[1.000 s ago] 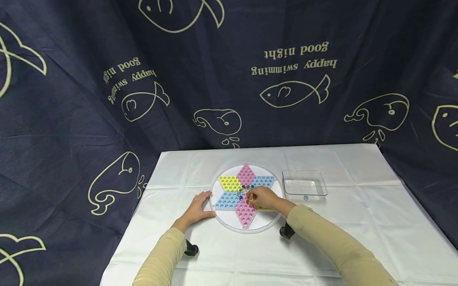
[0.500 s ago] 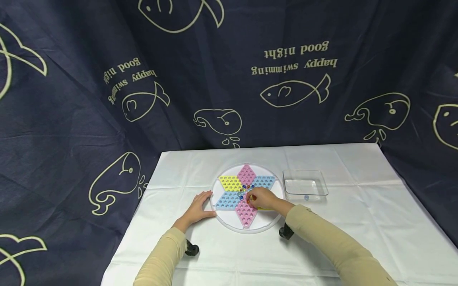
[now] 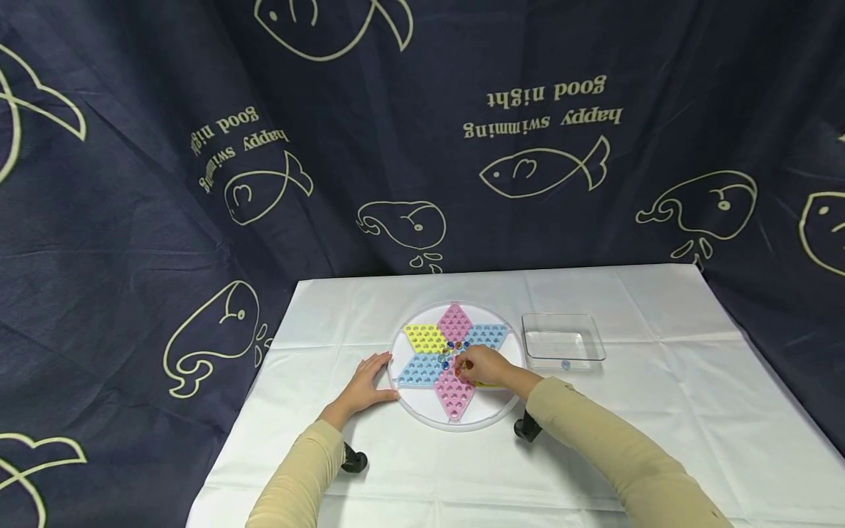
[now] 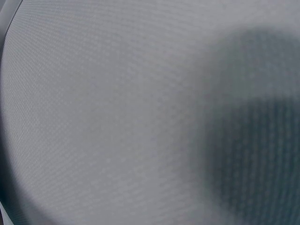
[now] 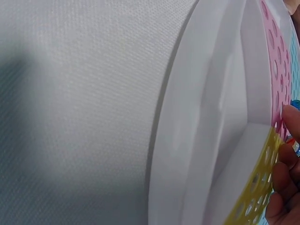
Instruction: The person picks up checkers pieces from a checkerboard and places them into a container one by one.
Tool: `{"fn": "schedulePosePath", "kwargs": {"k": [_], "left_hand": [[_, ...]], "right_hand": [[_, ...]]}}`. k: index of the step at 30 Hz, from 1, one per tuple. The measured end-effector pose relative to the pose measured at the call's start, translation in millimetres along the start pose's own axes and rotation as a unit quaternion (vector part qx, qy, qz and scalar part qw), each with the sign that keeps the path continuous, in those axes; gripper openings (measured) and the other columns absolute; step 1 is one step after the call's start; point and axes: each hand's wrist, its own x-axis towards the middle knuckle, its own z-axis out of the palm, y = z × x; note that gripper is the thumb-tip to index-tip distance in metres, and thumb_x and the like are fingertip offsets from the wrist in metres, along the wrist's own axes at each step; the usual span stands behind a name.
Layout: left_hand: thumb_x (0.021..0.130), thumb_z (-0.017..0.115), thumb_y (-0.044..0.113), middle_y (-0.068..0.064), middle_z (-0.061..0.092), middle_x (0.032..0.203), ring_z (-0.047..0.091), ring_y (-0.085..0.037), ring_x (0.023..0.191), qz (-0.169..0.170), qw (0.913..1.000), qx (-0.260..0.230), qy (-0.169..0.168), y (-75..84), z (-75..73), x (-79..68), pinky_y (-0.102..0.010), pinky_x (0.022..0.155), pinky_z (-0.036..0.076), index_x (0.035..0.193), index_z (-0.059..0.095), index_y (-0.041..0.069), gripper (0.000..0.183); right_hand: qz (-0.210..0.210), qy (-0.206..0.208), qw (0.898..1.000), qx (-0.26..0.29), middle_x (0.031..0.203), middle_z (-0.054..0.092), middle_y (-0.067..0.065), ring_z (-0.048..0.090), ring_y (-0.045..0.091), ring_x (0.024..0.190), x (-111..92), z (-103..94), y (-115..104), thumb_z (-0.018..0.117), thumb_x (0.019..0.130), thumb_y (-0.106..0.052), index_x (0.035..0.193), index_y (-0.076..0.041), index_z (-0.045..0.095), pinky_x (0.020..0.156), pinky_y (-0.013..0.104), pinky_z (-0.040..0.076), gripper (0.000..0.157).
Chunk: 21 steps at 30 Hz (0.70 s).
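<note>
A round white Chinese checkers board (image 3: 491, 409) with a pink, blue and yellow star lies on the table. My left hand (image 3: 359, 389) rests flat at its left edge, fingers and thumb spread against the rim. Over the star's middle my right hand (image 3: 487, 364) is bent down, with thumb and fingers curled round a reddish glass marble (image 5: 293, 140) that shows between them in the right wrist view. Several blue, orange and clear marbles sit in the centre holes, among them a blue marble (image 3: 445, 365) just left of the fingertips. The left wrist view shows only blurred cloth.
Right of the board stands a clear plastic box (image 3: 563, 345), with a pale marble (image 3: 565, 364) at its front side. A white cloth (image 3: 422, 477) covers the table, and a dark curtain (image 3: 396, 147) with fish drawings hangs behind and to the sides.
The head view has shifted very slightly. Both hands keep their places, the right over the board's centre and the left at its rim.
</note>
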Motion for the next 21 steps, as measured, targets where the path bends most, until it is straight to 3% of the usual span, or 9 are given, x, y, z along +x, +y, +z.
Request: {"fn": "schedulePosePath", "kwargs": {"k": [9,15,21], "left_hand": [[0.069,0.078,0.036,-0.012,0.038,0.143,0.022,-0.035,0.136,-0.007,1.0000,0.001,-0.001,1.2,-0.3,0.0,-0.049,0.115,0.009,0.138,0.038,0.005,0.086],[0.069,0.078,0.036,-0.012,0.038,0.143,0.022,-0.035,0.136,-0.010,0.9999,0.003,-0.002,1.4,-0.3,0.3,-0.049,0.115,0.009,0.138,0.038,0.005,0.086],[0.068,0.079,0.036,-0.012,0.038,0.143,0.022,-0.035,0.136,-0.010,0.9999,-0.001,0.000,1.3,-0.3,0.3,-0.049,0.115,0.009,0.138,0.038,0.005,0.086]], "right_hand": [[0.023,-0.020,0.999,0.016,0.069,0.054,-0.005,0.045,0.009,0.062,2,-4.1,-2,0.068,0.080,-0.012,0.089,-0.012,0.069,0.053,0.019,0.039,0.009],[0.032,-0.022,0.999,0.000,0.075,0.057,-0.005,0.048,0.008,0.069,3,-7.7,0,0.070,0.079,-0.015,0.098,-0.009,0.069,0.063,0.021,0.044,0.021],[0.033,-0.025,0.999,0.000,0.077,0.058,-0.004,0.049,0.009,0.071,0,-15.6,1,0.069,0.080,-0.014,0.095,-0.009,0.069,0.064,0.021,0.044,0.016]]}}
